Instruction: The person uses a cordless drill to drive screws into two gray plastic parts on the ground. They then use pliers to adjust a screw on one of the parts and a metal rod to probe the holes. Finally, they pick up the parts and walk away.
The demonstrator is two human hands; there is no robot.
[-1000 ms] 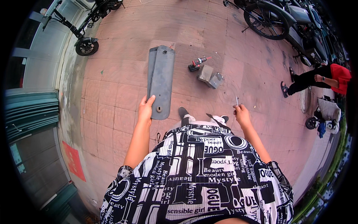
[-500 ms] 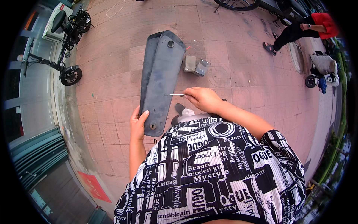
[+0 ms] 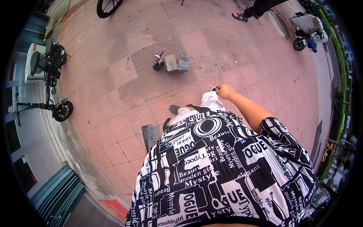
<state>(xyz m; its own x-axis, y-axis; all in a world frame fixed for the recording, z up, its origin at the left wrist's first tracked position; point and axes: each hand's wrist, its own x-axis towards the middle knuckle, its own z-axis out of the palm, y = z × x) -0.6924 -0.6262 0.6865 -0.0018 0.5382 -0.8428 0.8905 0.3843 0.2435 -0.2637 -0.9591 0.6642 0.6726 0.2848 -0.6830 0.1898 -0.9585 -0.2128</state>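
Observation:
My right hand [image 3: 224, 92] is closed in front of my right leg, with a thin metal rod [image 3: 207, 86] sticking out to the left from its fingers. Something dark shows at the fingertips; whether it is the rod's handle I cannot tell. My left hand is out of view. At lower left, the end of the long dark grey casing [image 3: 151, 137] shows beside my patterned shirt, which hides the rest of it. No hand is seen on that casing.
On the pink paving ahead lie a red and black cordless drill [image 3: 158, 60], two grey boxes [image 3: 171, 63] and red-handled pliers [image 3: 128, 63]. A black electric scooter [image 3: 51, 83] stands left by the wall. A person's sandalled foot [image 3: 239, 17] shows at far right.
The casing has gone from in front of me, held in my left hand, down to the lower left. My left hand has left the view. My right hand has moved right with the rod.

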